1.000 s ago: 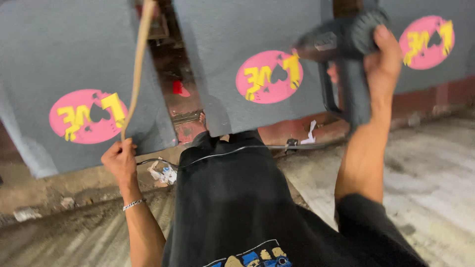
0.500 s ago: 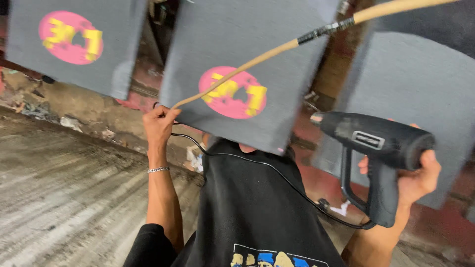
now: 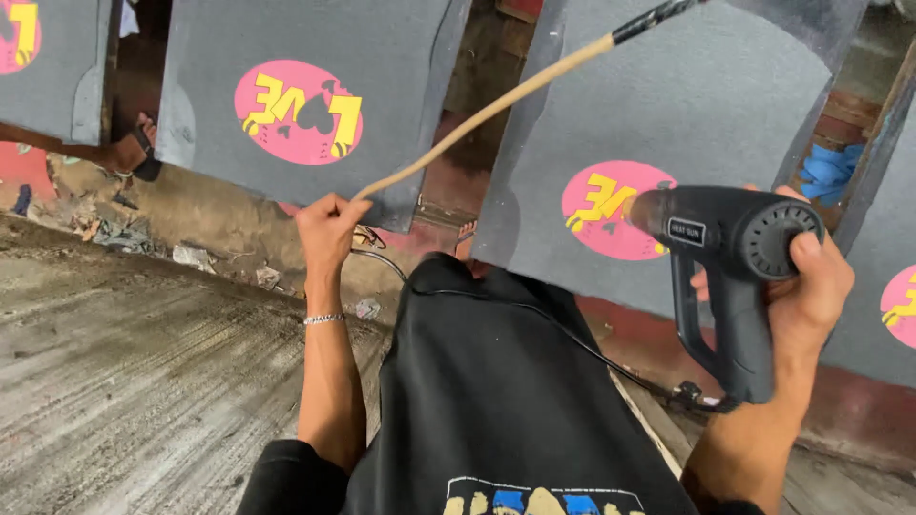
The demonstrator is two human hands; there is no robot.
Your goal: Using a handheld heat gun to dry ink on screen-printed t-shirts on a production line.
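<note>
Several grey panels (image 3: 315,105), perhaps foam.

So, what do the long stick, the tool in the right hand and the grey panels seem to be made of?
The stick looks like bare pale cane or wood, slightly bent, with a dark wrapped section near its far end. The heat gun seems to be matt black moulded plastic, with a vented rear cap. The grey panels look like a fuzzy, felt-like sheet, each with a printed pink oval.

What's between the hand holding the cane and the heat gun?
In the head view, a grey felt panel with a pink-and-yellow round mark hangs behind the gap between the left hand and the heat gun; the person's black garment lies below.
</note>
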